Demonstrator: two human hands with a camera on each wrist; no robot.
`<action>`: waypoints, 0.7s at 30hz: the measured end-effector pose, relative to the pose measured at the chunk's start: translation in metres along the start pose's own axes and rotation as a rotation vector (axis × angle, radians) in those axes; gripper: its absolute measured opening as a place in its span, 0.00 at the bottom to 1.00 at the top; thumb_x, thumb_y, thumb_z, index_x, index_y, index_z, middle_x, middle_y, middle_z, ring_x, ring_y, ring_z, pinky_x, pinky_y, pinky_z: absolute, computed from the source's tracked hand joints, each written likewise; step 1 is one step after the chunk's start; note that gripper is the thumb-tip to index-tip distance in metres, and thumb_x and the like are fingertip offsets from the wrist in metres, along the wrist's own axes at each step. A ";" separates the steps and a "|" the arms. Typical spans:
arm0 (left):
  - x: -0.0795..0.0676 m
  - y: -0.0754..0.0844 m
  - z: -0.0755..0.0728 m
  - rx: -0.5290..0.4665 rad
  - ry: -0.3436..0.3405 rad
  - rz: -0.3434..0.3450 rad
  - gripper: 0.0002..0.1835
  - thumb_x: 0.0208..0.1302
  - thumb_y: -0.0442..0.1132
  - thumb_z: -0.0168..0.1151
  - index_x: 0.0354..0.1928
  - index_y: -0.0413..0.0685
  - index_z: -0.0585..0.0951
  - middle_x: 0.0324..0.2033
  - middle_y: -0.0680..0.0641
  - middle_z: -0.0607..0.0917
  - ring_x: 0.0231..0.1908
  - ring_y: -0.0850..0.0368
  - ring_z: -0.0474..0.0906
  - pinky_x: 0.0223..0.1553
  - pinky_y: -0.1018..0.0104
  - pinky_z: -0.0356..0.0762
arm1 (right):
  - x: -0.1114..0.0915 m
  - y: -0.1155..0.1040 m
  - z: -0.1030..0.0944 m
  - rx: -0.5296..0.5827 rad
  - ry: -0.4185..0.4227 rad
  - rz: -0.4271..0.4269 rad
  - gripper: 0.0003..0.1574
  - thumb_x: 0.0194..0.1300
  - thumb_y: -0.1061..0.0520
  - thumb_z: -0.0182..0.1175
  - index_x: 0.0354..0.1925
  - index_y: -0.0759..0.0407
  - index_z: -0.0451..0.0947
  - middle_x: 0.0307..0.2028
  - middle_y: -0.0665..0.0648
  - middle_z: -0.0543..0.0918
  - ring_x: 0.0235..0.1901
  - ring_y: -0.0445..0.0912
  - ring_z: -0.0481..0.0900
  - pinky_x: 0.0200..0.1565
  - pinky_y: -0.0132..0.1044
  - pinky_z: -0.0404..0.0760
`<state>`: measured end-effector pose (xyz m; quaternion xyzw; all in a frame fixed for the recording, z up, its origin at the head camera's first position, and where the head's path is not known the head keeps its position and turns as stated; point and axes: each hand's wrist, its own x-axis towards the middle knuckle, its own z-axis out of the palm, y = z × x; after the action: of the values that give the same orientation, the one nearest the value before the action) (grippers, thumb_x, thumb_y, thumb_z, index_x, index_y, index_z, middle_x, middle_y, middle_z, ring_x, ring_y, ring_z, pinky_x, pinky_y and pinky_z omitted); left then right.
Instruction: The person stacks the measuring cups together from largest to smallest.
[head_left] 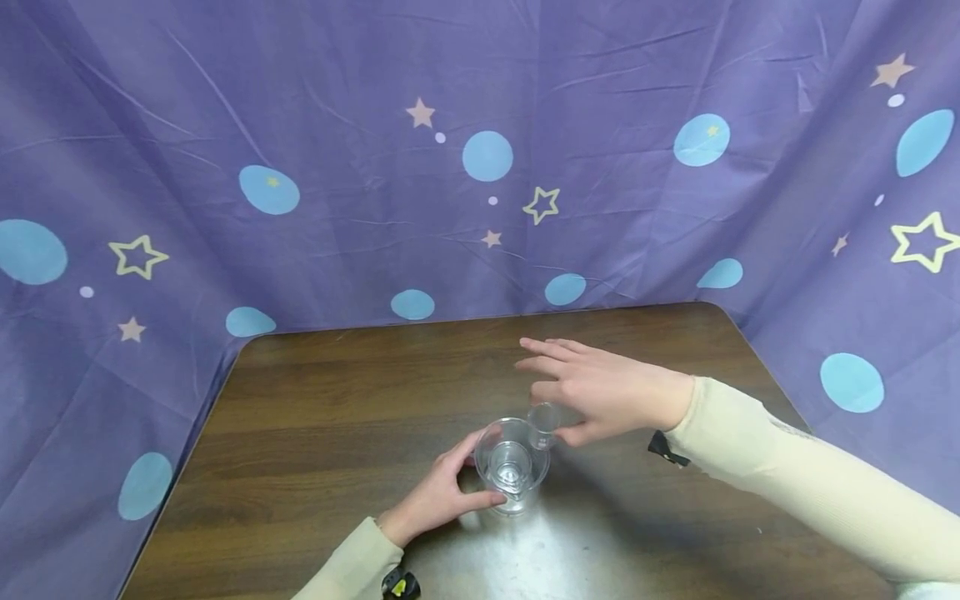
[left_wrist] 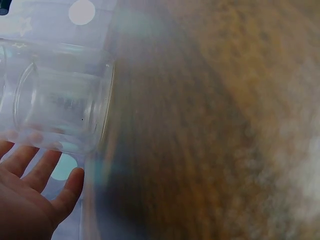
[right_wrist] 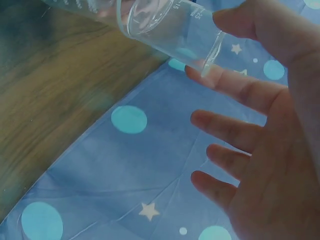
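Observation:
A large clear beaker (head_left: 487, 442) stands on the table, with a smaller clear beaker (head_left: 510, 467) nested inside it. My left hand (head_left: 435, 500) holds the large beaker from the left, thumb on the near side and fingers toward the far side. Over its right rim, my right hand (head_left: 600, 387) pinches a small clear beaker (head_left: 542, 423) between thumb and index finger. In the right wrist view, this small beaker (right_wrist: 187, 32) shows printed graduations and is held near one end; the other three fingers are spread away. Whether it touches the large beaker's rim, I cannot tell.
Beneath everything is a brown wood-grain table (head_left: 322, 417) with rounded far corners. A purple curtain (head_left: 337, 208) with stars and blue dots surrounds its back and sides. Light glares off the tabletop just in front of the large beaker.

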<state>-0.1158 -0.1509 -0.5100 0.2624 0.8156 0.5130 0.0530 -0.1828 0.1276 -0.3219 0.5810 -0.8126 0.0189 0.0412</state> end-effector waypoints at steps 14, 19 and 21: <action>0.000 -0.001 0.000 -0.005 0.000 0.010 0.47 0.58 0.47 0.79 0.78 0.53 0.66 0.71 0.46 0.76 0.66 0.48 0.75 0.61 0.59 0.78 | 0.019 -0.003 0.011 0.020 -0.068 -0.049 0.22 0.56 0.44 0.76 0.45 0.49 0.82 0.67 0.61 0.77 0.77 0.62 0.60 0.74 0.55 0.64; 0.001 -0.002 -0.001 -0.003 -0.012 0.004 0.47 0.59 0.48 0.79 0.78 0.53 0.66 0.72 0.46 0.75 0.66 0.48 0.75 0.61 0.59 0.78 | 0.023 -0.001 0.016 0.008 -0.079 -0.081 0.22 0.55 0.45 0.77 0.45 0.47 0.81 0.66 0.62 0.77 0.76 0.64 0.62 0.74 0.56 0.66; 0.001 -0.003 -0.001 -0.003 -0.015 0.001 0.48 0.59 0.48 0.79 0.78 0.53 0.65 0.72 0.46 0.75 0.66 0.49 0.74 0.61 0.59 0.78 | 0.025 -0.001 0.018 -0.004 -0.084 -0.097 0.22 0.54 0.45 0.78 0.45 0.47 0.82 0.66 0.62 0.77 0.75 0.63 0.63 0.74 0.56 0.65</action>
<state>-0.1183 -0.1523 -0.5118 0.2665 0.8143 0.5122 0.0592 -0.1902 0.1023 -0.3372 0.6198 -0.7847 -0.0093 0.0089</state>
